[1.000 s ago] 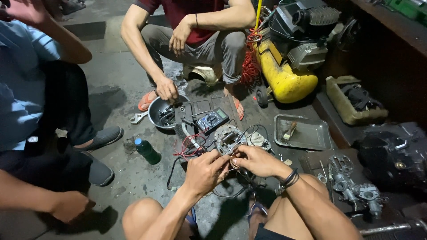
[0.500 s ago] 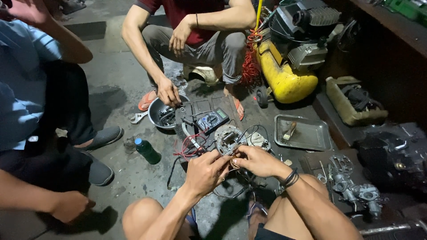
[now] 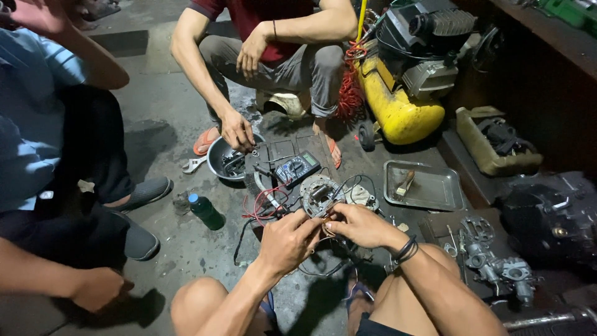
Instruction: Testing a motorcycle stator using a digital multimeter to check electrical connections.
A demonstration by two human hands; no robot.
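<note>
Thin copper-coloured wires (image 3: pixel 326 228) are pinched between the fingertips of the left hand (image 3: pixel 287 239) and the right hand (image 3: pixel 359 224), both pressed close together just above the concrete floor (image 3: pixel 180 249). Just beyond the hands a round stator coil (image 3: pixel 319 193) is seen, with red leads (image 3: pixel 264 202) beside it and a multimeter (image 3: pixel 297 168) behind. A green bottle (image 3: pixel 205 211) stands to the left, a metal tray (image 3: pixel 429 186) to the right.

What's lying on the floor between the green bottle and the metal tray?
In the head view, between the green bottle and the metal tray lie tangled red wires, a round coil plate and a multimeter.
</note>
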